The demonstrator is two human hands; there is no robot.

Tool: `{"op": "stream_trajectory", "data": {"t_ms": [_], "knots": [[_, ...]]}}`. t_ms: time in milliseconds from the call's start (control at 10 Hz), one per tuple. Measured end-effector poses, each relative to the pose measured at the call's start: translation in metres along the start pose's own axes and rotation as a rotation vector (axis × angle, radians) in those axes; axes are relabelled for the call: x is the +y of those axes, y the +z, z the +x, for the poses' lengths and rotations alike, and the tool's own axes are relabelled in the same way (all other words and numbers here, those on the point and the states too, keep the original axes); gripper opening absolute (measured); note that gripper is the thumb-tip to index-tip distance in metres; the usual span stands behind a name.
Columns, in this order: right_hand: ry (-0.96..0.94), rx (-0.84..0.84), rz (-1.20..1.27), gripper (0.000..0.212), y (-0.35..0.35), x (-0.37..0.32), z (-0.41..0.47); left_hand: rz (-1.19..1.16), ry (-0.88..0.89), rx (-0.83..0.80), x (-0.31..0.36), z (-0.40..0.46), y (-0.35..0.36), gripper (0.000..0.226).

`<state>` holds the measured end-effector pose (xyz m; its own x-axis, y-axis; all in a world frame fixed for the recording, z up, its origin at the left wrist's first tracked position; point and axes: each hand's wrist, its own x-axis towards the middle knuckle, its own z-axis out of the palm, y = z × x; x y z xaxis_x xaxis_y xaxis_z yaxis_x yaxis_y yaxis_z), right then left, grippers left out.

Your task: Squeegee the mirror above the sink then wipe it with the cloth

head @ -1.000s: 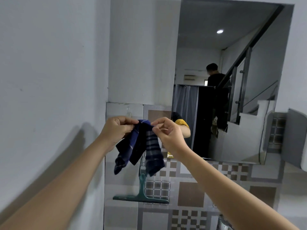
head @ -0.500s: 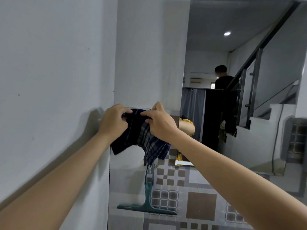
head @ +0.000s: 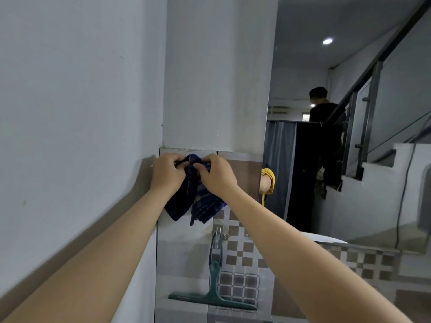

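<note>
A dark blue checked cloth (head: 197, 206) hangs against the tiled wall just left of the mirror (head: 349, 141). My left hand (head: 166, 174) and my right hand (head: 215, 176) both pinch its bunched top edge near the upper rim of the tiles. Below them a green squeegee (head: 213, 287) hangs by its handle from a wall hook (head: 218, 231), blade down. The mirror fills the right side and reflects a staircase and a person in dark clothes.
A plain grey wall (head: 81, 113) runs close along the left. Patterned brown and white tiles (head: 240, 259) cover the wall under the mirror. A yellow sleeve (head: 269, 183) shows in the mirror's left edge.
Both hands have lifted the cloth up and toward the wall, bunching its top edge at the upper rim of the tiles. The view has moved closer.
</note>
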<state>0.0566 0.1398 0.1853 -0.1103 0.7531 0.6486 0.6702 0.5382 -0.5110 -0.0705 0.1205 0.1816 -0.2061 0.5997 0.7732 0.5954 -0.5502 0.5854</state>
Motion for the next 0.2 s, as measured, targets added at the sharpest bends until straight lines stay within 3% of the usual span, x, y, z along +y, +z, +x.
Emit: {"op": "stream_trajectory", "data": {"t_ms": [200], "knots": [[0.29,-0.092,0.546,0.031,0.001,0.004,-0.025,-0.149,-0.213,-0.017,-0.005,-0.022,0.001,0.023]]}}
